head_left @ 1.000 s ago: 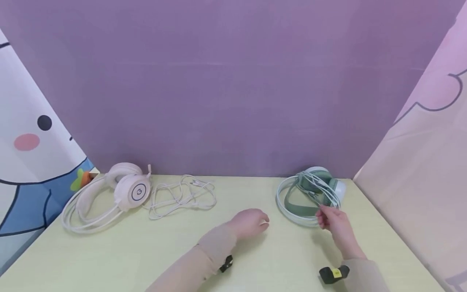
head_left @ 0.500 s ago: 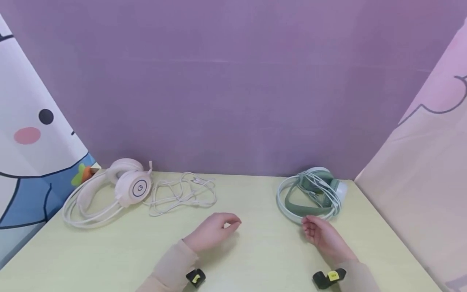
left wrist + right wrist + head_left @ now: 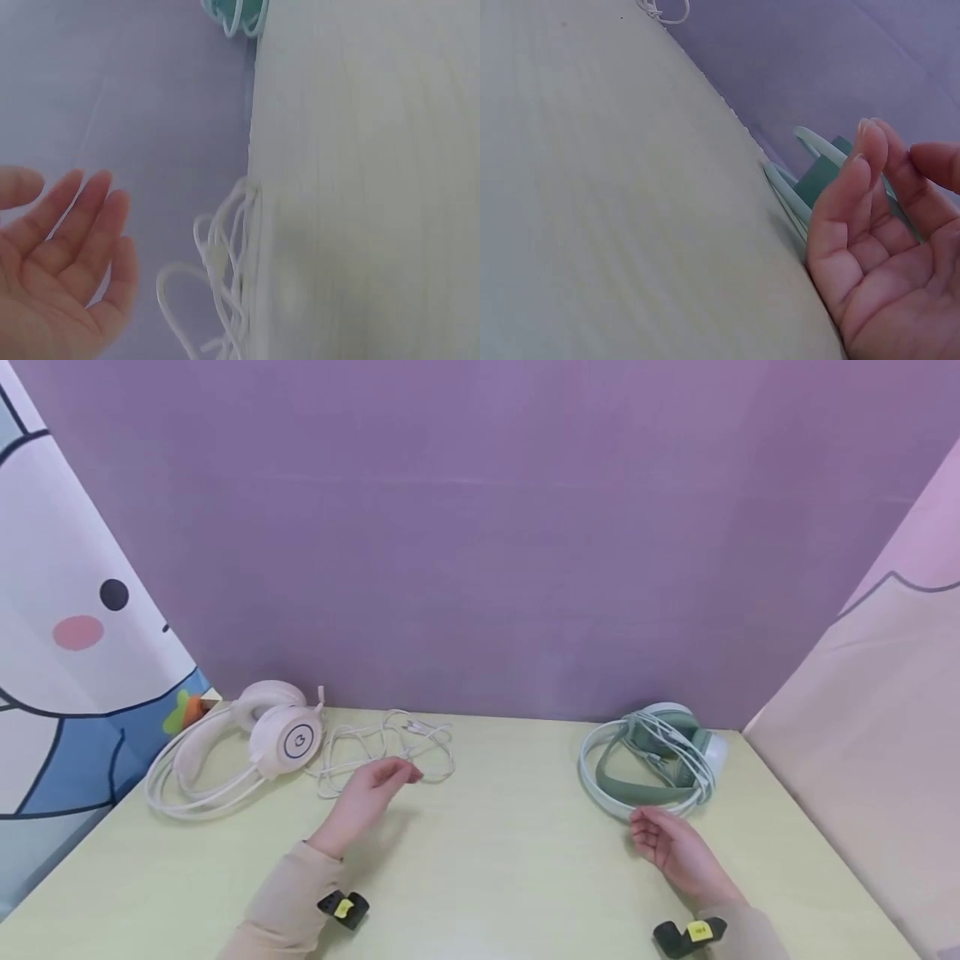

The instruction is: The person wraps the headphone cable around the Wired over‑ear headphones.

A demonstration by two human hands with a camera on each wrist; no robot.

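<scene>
My left hand [image 3: 366,802] hovers over the near side of a loosely looped white cable [image 3: 345,768], which belongs to or lies beside a white headset [image 3: 281,739] at the left. In the left wrist view, its fingers are relaxed and hold nothing. Just in front of a green headset [image 3: 626,792] at the right is my right hand [image 3: 678,852], fingers loosely bent, palm bare. Whether it touches the headband I cannot tell. Thin pale cords [image 3: 675,739] lie bundled across the green headset's ear cups.
Behind the pale yellow table [image 3: 510,860] rises a purple backdrop [image 3: 480,543]. Printed cloths hang on both sides, a cartoon figure [image 3: 82,560] at the left and a pink and cream cloth [image 3: 900,693] at the right. Each wrist bears a small black camera [image 3: 343,908].
My left hand has moved left from the table's middle to the white cable. My right hand has drawn back from the green headset's cords to just in front of its headband.
</scene>
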